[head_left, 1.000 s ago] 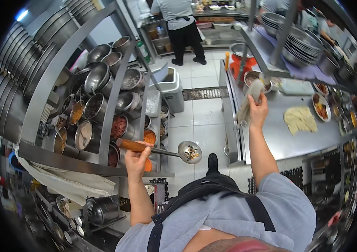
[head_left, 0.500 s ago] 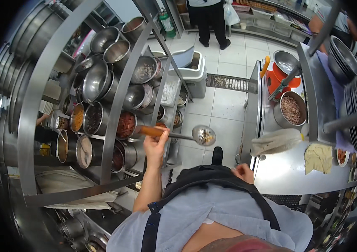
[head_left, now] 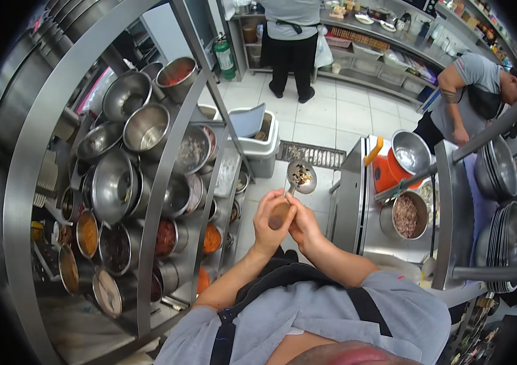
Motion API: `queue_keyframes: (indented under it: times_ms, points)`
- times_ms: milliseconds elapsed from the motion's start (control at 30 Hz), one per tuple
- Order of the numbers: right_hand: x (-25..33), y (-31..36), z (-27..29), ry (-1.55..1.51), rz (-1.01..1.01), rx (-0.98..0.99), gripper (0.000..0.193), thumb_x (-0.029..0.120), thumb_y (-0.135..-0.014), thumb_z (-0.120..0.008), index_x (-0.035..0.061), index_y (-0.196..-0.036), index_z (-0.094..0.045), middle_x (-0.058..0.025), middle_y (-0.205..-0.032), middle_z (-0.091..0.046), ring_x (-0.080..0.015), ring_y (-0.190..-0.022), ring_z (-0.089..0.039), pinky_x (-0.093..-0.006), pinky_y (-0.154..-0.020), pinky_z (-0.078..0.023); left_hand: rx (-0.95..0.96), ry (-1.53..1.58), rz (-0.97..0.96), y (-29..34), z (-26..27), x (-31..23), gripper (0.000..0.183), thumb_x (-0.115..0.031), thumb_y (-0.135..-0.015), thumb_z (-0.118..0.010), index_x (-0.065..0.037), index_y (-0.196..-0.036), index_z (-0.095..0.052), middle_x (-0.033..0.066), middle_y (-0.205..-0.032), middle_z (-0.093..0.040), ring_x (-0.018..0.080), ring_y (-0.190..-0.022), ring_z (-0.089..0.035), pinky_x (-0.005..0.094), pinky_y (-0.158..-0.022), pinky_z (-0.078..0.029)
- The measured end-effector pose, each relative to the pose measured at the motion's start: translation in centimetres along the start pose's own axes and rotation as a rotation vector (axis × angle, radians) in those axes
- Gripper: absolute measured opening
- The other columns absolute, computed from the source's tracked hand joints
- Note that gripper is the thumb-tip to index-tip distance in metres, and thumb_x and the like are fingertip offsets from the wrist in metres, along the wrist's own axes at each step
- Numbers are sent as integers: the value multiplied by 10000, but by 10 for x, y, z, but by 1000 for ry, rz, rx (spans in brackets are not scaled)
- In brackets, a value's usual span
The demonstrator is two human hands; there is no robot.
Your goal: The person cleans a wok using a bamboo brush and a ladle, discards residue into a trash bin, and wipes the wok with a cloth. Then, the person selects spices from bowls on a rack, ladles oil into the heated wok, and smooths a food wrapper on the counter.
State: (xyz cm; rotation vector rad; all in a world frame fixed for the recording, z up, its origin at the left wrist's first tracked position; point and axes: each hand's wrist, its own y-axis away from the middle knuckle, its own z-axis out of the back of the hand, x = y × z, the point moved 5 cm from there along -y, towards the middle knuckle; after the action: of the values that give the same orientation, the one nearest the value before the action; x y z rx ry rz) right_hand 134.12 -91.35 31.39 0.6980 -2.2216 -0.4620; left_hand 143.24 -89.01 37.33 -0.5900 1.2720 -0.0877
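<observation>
Both hands are closed around the brown wooden handle of a steel ladle (head_left: 293, 187) in front of my body. My left hand (head_left: 267, 224) wraps the handle from its left side, and my right hand (head_left: 304, 222) grips it from the right, fingers near the metal shaft. The ladle's round bowl points away from me over the floor. In it lie small dark and pale food pieces (head_left: 300, 176), too small to name. The handle's butt end faces me between the two hands.
At left, a steel rack (head_left: 158, 182) holds bowls and pots of food. A grey bin (head_left: 262, 152) stands ahead, beside a floor drain grate (head_left: 311, 154). A pot of chopped pinkish food (head_left: 409, 216) sits on the right counter. Two people (head_left: 292, 36) (head_left: 477, 91) stand beyond.
The ladle has swung from pointing right to pointing away from me. My right hand has risen from my waist and joined the left on it. The surroundings have shifted in view.
</observation>
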Motion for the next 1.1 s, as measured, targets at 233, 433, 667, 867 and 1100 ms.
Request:
queue_keyframes:
  times_ms: [233,433,667,867,1100]
  points:
    - [33,-60,64,118,-8,-305,238,153,-829,-577,-70,-906,-607,-170,-822,-644,-257,-706,-655,-355,-671,-555,651,10,-71,-40,-34,54,295,-69,-765,-711,-42,-1044,-619,148,-1108,-610,311,-1023,-616,371,-847,-513]
    - [60,-69,100,206,-30,-346,172,124,-791,-606,-42,-834,-616,-139,-721,-634,-203,-593,-614,-302,-552,-502,633,194,520,-67,-25,180,289,-63,-759,-693,-15,-1039,-640,134,-1060,-644,250,-986,-645,334,-808,-534]
    - [77,-94,115,263,-142,-330,132,101,-745,-626,-29,-759,-608,-117,-591,-597,-192,-497,-583,-296,-462,-461,752,-515,663,-34,10,337,305,-137,-732,-723,-50,-1017,-655,111,-876,-684,236,-832,-670,341,-774,-531]
    - [94,-150,120,312,-139,-286,140,114,-730,-659,0,-784,-599,-94,-623,-603,-171,-490,-580,-294,-457,-462,994,-667,931,76,55,399,313,-247,-711,-722,-98,-983,-679,101,-920,-692,260,-912,-655,374,-844,-508]
    - [144,-225,118,509,-194,-151,110,102,-764,-618,-2,-779,-586,-78,-609,-587,-151,-484,-574,-262,-457,-450,785,-679,1327,121,105,419,290,-245,-715,-711,-70,-945,-686,129,-980,-687,281,-947,-646,386,-855,-501]
